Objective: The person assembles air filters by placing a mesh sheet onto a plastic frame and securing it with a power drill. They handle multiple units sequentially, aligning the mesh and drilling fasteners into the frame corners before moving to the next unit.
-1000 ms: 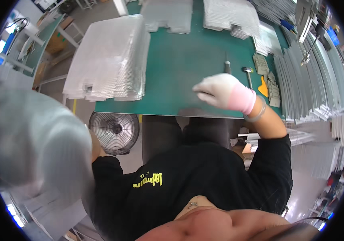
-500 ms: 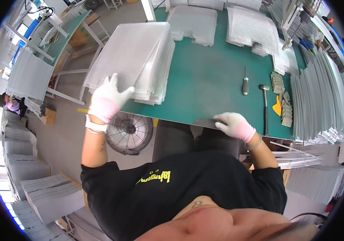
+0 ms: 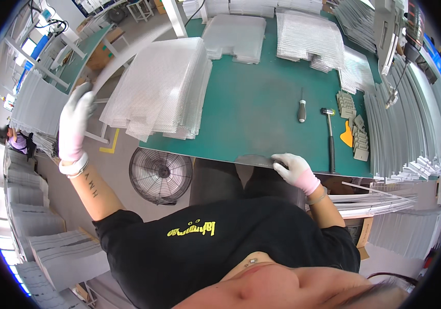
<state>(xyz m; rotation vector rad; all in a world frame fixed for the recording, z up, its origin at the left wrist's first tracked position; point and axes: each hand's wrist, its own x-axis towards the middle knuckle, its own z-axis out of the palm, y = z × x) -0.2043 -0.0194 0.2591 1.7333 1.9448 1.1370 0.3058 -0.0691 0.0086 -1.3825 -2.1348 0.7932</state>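
My left hand [image 3: 75, 121], in a white glove with grey-faced fingers, is raised out past the left side of the bench. By its fingertips starts a pale, thin, blurred mesh sheet [image 3: 125, 57], seen nearly edge-on and bowed; the hand appears closed on it, though the grip is smeared. The stack of translucent mesh sheets [image 3: 164, 77] lies on the bench's left part, its layers slightly fanned. At the front edge of the green bench top [image 3: 251, 113], my gloved right hand [image 3: 297, 172] has curled fingers beside a dark grey patch [image 3: 254, 160]. Anything inside those fingers is hidden.
A screwdriver [image 3: 302, 110], a hammer [image 3: 329, 136], a yellow scraper-like piece [image 3: 346, 134] and small beige blocks [image 3: 359, 139] lie at the right. More mesh sheets [image 3: 236, 38] [image 3: 310, 38] sit at the back. A floor fan [image 3: 161, 176] stands below the front-left corner.
My left hand has moved from the stack up and left, with a mesh sheet swinging along. My right hand stays at the front edge. The whole view has shifted slightly.
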